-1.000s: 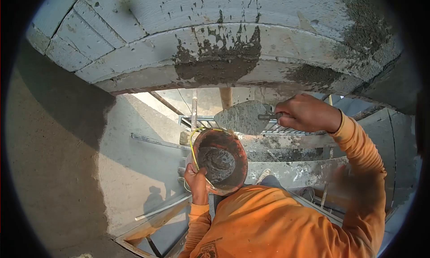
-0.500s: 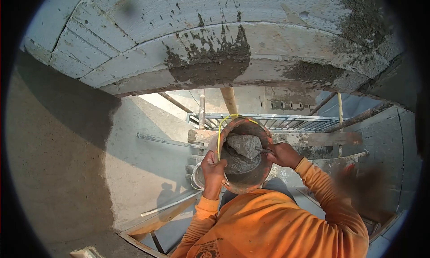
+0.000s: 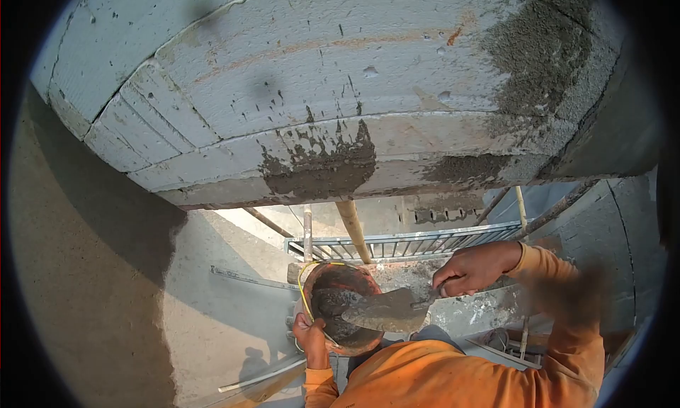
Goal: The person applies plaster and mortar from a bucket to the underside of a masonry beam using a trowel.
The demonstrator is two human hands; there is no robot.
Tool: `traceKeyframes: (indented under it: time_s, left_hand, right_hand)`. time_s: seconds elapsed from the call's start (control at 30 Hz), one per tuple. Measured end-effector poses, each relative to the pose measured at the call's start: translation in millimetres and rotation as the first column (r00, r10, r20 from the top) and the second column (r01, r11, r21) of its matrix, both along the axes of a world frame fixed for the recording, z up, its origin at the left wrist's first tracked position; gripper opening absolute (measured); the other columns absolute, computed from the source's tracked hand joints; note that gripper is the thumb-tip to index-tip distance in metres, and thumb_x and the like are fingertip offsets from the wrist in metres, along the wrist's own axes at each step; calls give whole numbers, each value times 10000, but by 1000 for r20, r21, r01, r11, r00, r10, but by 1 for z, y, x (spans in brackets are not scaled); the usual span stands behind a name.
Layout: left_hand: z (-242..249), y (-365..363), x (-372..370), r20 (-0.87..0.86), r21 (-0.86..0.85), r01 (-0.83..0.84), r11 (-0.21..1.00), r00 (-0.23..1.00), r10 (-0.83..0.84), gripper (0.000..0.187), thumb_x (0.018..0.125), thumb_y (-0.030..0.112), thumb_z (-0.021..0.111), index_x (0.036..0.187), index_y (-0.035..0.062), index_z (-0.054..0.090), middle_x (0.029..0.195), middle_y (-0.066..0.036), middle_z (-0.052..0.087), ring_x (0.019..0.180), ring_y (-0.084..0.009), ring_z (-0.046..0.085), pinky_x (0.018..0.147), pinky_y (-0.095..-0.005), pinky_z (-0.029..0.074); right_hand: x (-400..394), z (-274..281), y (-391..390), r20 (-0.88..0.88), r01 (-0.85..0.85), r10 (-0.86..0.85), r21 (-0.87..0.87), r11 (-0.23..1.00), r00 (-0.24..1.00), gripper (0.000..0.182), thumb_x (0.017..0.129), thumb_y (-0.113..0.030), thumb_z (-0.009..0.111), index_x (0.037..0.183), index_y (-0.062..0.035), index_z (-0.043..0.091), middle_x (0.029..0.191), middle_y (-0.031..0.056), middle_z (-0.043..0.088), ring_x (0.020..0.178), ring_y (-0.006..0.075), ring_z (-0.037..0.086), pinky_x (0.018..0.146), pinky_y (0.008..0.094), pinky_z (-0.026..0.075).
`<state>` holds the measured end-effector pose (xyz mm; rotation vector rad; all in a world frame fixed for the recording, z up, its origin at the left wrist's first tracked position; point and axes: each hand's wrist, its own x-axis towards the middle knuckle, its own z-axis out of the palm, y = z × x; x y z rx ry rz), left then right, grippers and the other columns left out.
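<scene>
My left hand [image 3: 312, 337] grips the near left rim of an orange-brown bucket [image 3: 370, 343], which is caked with grey mortar. Wet mortar [image 3: 333, 305] lies inside it, and a yellow cord [image 3: 302, 295] runs along its left side. My right hand [image 3: 478, 270] is closed around the handle of a trowel [image 3: 386, 310], right of the bucket. The trowel's broad, mortar-smeared blade points left, its tip over the bucket's opening. Whether a load of mortar sits on the blade is hard to tell.
A pale block wall [image 3: 340, 75] crosses the top, with a wet mortar patch [image 3: 322, 171] low on it and a rougher patch [image 3: 542, 57] at right. Below stand a bamboo pole [image 3: 354, 231] and a metal grille [image 3: 411, 244]. A brown plastered wall [image 3: 92, 287] rises at left.
The trowel has come up out of the bucket to its right rim, and my right hand has moved right. The bucket sits lower and further left in view; the view has tilted up toward the wall.
</scene>
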<state>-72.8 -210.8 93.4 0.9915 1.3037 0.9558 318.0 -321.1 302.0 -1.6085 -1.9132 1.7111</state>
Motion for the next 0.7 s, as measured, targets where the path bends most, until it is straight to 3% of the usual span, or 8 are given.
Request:
traceKeyframes:
  time_s: [0.07,0.17,0.27,0.33,0.43,0.5,0.63,0.7]
  left_hand:
    - [5,2,-3,30,1,-64,998,997,64,234,702,-141,585,823,44,507,802,7,535,718,-105,524,660,-250,426]
    - [-12,4,-17,-63,29,-106,994,992,108,245,695,-139,582,821,51,493,810,5,521,712,-108,501,656,-256,420]
    - [-34,0,-37,-156,44,-69,997,985,75,267,690,-136,582,811,69,463,828,2,502,720,-105,478,661,-252,408]
    - [-20,-1,-28,-158,23,-65,998,985,68,278,692,-135,581,798,83,444,825,9,483,718,-101,459,659,-248,394]
    - [-9,7,-12,-132,14,-37,999,991,38,266,690,-123,585,784,81,444,814,23,454,720,-101,431,667,-248,377]
    - [-4,2,-7,-139,-12,-12,1000,990,11,241,686,-114,588,784,66,461,807,30,444,724,-106,424,676,-251,372]
    - [4,-7,20,-57,30,124,992,991,-122,272,709,-108,599,765,88,418,777,47,391,702,-74,363,639,-236,314]
    - [7,-10,34,-40,11,186,982,982,-186,255,745,-107,589,774,103,448,780,52,433,677,-57,377,609,-228,319]
  right_hand:
    - [5,11,12,-164,-25,-39,-372,928,986,352,1075,-334,495,1164,-43,672,836,-10,626,688,90,576,641,285,493]
    - [34,-10,35,-201,139,-220,-354,925,955,350,1085,-275,491,1203,29,619,801,26,631,636,108,587,610,291,508]
    - [60,130,43,47,438,-470,288,851,881,437,1087,-350,450,1076,38,651,737,30,602,565,101,574,529,282,484]
    - [49,228,15,169,365,-562,606,707,810,408,1083,-320,447,1021,31,646,683,20,576,500,79,545,439,266,439]
    - [30,245,-10,114,328,-749,849,415,653,353,1059,-277,483,961,12,662,656,6,567,483,75,545,415,265,426]
    - [25,232,-1,354,291,-525,537,792,774,321,1034,-258,520,945,7,679,641,0,556,512,65,560,447,282,443]
    - [10,56,8,457,8,-266,492,870,849,272,974,-251,581,965,-2,689,827,217,706,812,431,691,753,524,531]
    - [-15,-48,-1,568,-71,-283,521,851,773,306,970,-312,641,942,-16,712,841,203,727,816,408,725,771,502,576]
